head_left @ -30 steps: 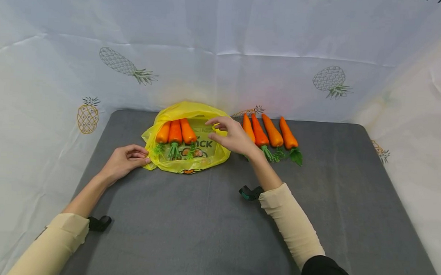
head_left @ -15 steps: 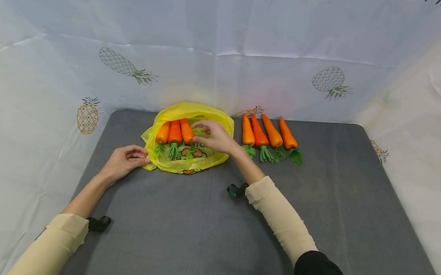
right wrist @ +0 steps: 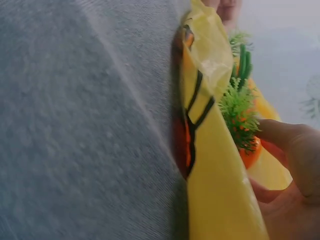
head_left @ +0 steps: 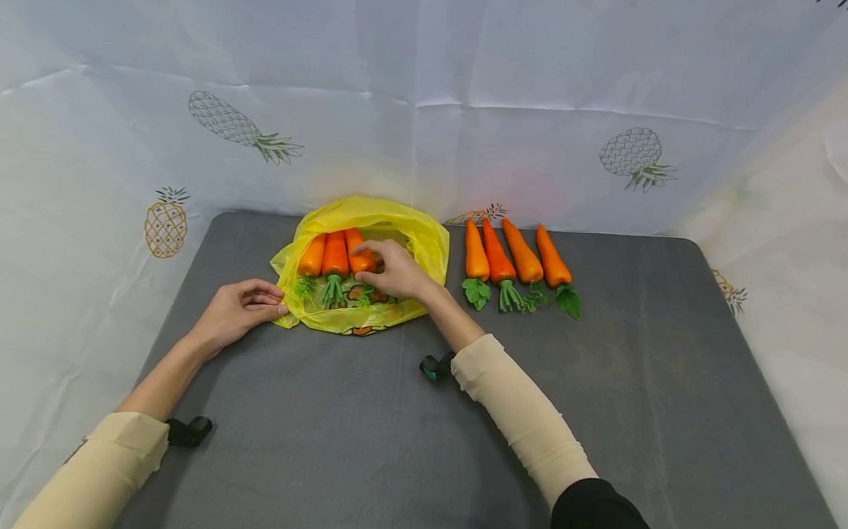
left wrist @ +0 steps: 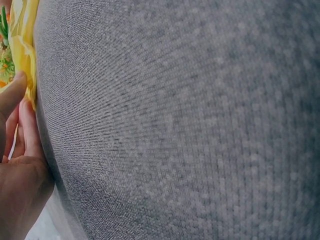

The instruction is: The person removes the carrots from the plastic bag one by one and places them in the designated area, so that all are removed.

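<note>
A yellow plastic bag point(head_left: 431, 237) lies on the table with its mouth facing me, three orange toy carrots inside, green tops toward the front. My left hand point(head_left: 233, 315) pinches the bag's left front corner between thumb and fingers; the left wrist view shows the same grip on the yellow film point(left wrist: 24, 55). Reaching into the mouth, my right hand point(head_left: 395, 271) holds the rightmost carrot point(head_left: 362, 262) near its leafy end, thumb on the near side and fingers over the far side. In the right wrist view, this carrot point(right wrist: 251, 156) shows its feathery green top.
Several more carrots point(head_left: 515, 257) lie in a row to the right of the bag, tips toward the back. A white cloth printed with pineapples point(head_left: 631, 151) hangs behind the grey table point(head_left: 388, 436). Black straps sit at both wrists.
My right hand has moved left from the bag's right rim into its mouth and closed on the rightmost carrot. The bag's right rim has spread outward slightly. My left hand stays in place.
</note>
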`<state>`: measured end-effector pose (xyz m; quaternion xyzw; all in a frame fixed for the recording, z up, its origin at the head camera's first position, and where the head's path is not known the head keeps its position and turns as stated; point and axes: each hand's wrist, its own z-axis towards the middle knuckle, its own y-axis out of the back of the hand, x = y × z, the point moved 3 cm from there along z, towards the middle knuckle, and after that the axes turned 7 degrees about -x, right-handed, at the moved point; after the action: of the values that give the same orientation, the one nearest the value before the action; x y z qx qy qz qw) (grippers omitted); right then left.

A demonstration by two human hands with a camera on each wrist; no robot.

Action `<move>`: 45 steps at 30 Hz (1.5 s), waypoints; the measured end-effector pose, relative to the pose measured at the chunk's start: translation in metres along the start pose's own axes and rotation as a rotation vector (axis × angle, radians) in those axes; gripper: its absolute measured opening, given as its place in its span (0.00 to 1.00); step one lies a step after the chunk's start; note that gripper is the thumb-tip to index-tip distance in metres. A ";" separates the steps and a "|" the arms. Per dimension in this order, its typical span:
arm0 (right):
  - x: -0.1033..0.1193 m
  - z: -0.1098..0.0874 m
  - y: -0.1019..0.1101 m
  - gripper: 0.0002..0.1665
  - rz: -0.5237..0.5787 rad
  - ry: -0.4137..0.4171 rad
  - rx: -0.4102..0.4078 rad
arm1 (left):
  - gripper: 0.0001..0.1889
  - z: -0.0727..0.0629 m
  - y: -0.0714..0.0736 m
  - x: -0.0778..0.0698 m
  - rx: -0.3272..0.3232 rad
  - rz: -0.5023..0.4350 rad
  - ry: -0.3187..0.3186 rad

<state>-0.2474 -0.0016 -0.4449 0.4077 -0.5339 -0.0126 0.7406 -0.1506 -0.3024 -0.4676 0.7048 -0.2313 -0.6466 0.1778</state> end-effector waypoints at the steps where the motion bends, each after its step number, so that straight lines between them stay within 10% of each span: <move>1: 0.000 0.000 -0.001 0.27 -0.003 -0.007 -0.001 | 0.21 0.000 0.000 0.000 0.001 -0.003 -0.002; 45: 0.030 -0.033 0.016 0.21 0.089 -0.023 0.002 | 0.22 -0.001 -0.001 0.000 -0.003 -0.009 -0.001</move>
<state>-0.2145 0.0149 -0.4151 0.3840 -0.5602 0.0161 0.7338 -0.1499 -0.3020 -0.4679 0.7054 -0.2274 -0.6479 0.1757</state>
